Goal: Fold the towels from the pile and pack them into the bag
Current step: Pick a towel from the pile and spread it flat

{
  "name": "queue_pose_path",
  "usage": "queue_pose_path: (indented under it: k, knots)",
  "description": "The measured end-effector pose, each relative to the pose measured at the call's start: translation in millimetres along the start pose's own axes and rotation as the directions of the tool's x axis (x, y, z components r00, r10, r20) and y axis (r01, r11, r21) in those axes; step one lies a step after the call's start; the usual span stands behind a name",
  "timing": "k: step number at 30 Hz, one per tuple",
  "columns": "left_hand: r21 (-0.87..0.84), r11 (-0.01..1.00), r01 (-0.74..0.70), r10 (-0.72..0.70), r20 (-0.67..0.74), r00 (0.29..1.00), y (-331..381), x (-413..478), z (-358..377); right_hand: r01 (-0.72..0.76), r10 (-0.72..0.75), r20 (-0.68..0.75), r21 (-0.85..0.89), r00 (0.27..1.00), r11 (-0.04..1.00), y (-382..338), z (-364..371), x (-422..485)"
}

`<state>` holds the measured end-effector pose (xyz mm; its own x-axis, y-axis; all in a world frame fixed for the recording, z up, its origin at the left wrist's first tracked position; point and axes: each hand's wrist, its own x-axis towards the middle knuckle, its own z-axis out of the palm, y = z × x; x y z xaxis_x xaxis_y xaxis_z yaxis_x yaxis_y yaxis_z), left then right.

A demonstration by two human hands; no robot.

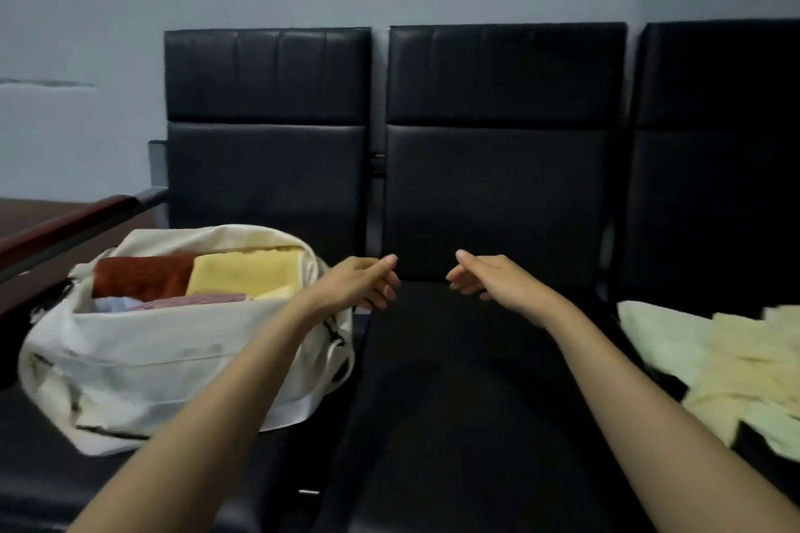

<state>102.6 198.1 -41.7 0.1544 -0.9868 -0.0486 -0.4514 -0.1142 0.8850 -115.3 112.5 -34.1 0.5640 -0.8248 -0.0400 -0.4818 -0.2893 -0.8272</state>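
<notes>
Both hands, left and right, hover empty with loosely curled fingers above the middle seat of a black bench. Folded towels fill the open bag at left; the unfolded pile lies at right.

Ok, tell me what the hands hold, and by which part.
Nothing: left hand and right hand hover empty, fingers loosely curled, over the middle seat.

no writing, label, brand, number or sign can be read anywhere in this view; nothing shows legible marks.
</notes>
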Motion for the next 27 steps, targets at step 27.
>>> queue_pose_path:
  k: [27]
  knots:
    - [0.223, 0.963, -0.150, 0.016, 0.509, 0.861, 98.4, 124.8, 455.4, -0.647, 0.484, -0.524, -0.182, 0.701, 0.741, 343.3, -274.9, -187.3]
